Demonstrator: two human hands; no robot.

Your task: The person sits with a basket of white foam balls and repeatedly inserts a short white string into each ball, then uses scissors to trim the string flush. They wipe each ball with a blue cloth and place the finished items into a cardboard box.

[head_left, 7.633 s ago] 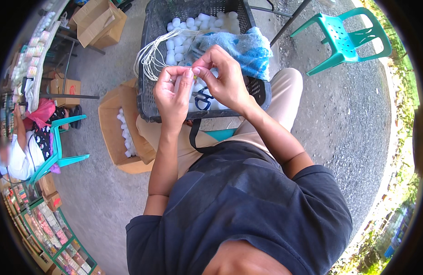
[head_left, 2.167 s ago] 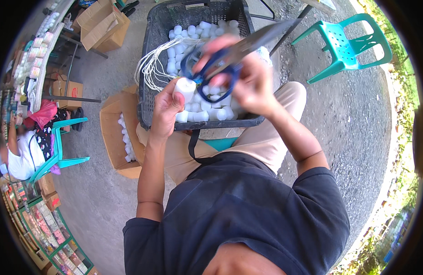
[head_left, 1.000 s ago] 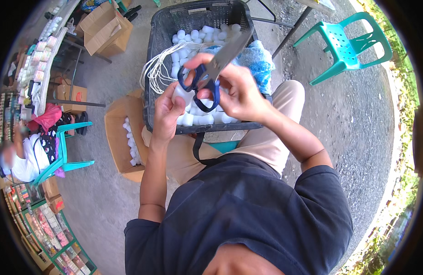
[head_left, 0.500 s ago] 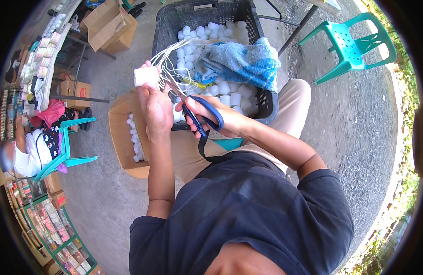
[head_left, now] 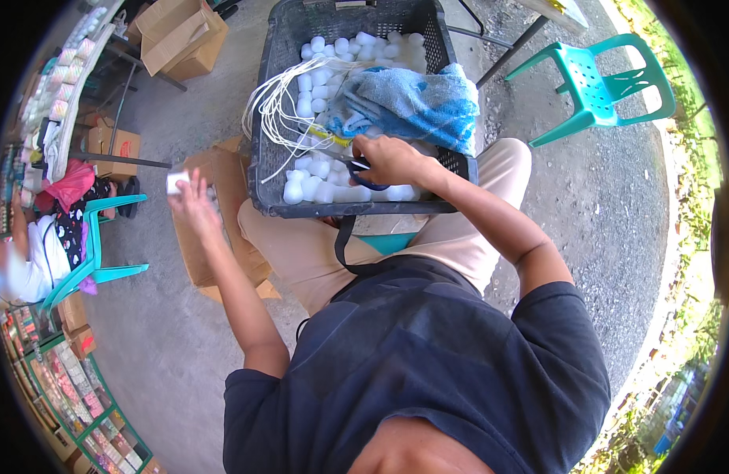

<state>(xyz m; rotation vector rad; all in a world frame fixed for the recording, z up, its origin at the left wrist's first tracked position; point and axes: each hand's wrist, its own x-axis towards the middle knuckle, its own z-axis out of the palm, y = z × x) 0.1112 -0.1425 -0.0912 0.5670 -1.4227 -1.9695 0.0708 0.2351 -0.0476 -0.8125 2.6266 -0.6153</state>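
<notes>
My left hand [head_left: 195, 207] is out to the left, above the open cardboard box [head_left: 192, 253], with a white cylindrical spool [head_left: 176, 183] at its fingertips. Over the black crate [head_left: 301, 210], my right hand [head_left: 394, 162] grips dark blue-handled scissors [head_left: 368, 182], whose blades point left and are partly hidden. Many white spools [head_left: 321, 188] fill the crate. A loose bundle of white cords [head_left: 263, 107] drapes over its left side. A blue and white towel [head_left: 412, 103] lies on the spools, with something yellow [head_left: 330, 137] beside its left edge.
A green plastic chair [head_left: 609, 87] stands at the far right. Cardboard boxes [head_left: 179, 39] sit at the far left by a table. Farther left, another person [head_left: 45, 249] sits on a green chair [head_left: 96, 245] near shelves of spools [head_left: 80, 387].
My left hand has moved left and down with the white spool, away from the cords, which now lie over the crate. My right hand has moved right and up with the scissors.
</notes>
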